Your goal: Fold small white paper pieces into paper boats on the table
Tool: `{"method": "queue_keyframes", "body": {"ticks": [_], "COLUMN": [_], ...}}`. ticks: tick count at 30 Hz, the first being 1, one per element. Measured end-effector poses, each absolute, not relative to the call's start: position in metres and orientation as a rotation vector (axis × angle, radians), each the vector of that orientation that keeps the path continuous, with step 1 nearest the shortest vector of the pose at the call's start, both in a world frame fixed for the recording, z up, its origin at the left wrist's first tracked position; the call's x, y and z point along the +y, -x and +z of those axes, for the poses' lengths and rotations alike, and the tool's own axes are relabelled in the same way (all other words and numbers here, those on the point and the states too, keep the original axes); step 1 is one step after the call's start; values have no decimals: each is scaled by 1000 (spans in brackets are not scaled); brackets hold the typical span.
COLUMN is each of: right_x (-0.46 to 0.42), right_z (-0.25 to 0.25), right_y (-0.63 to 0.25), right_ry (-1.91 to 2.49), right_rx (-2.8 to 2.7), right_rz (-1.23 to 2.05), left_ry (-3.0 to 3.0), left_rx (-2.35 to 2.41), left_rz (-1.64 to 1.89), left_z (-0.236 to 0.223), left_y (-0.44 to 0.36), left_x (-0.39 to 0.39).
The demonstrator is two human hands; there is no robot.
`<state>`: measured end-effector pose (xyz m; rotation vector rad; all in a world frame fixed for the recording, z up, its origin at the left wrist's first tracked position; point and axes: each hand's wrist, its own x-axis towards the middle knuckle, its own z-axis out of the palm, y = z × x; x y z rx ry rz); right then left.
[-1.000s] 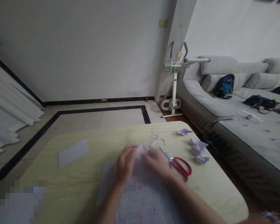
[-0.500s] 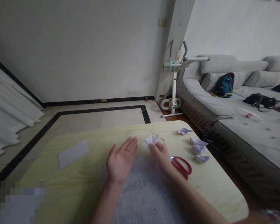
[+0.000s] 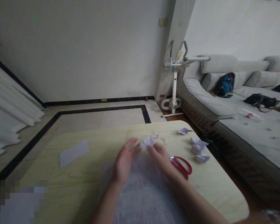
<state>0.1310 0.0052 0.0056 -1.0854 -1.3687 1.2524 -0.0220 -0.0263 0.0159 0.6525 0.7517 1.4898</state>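
Between the fingers of my right hand (image 3: 159,154) is a small piece of folded white paper (image 3: 149,142), shaped to a point at its top. My left hand (image 3: 125,158) is just left of it, fingers apart and slightly curled, with nothing in it; its fingertips are a little blurred. Beneath both hands lies a sheet covered with writing (image 3: 144,193). Red-handled scissors (image 3: 183,166) rest right of my right hand, their blades partly hidden by it. Thin paper scraps (image 3: 156,136) are scattered beyond the folded paper.
Several folded paper boats (image 3: 199,143) stand along the right side of the wooden table (image 3: 46,174). A white paper rectangle (image 3: 74,153) lies at the left. Past the table are an exercise machine (image 3: 174,84) and a grey sofa (image 3: 247,130) holding bags.
My left hand has turned from palm up and flat to a more curled pose, closer to the folded paper. My right hand keeps hold of the paper, nearly in place.
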Motion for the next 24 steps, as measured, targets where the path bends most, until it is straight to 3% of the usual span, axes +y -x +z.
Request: {"method": "queue_keyframes", "body": {"ticks": [4,10,21,24], "right_x": [-2,-10,-4,-2], "right_z": [20,32,21,18], "right_y": [-129,-128,-126,-125], "right_ry": [980,878,1087,1108], "right_rx": [-1473,-1484,-1477,-1440], "right_rz": [1391,1561,1223,1196], "left_ry": [-1066,-1212,-1525,-1712], "left_rx": [1230,1384,1373,1502], "left_rz": [1407,1296,1193,1331], "left_z": [16,26,10,5], "left_y": [14,13,14,13], "left_x": [-31,-34,-38,-35]}}
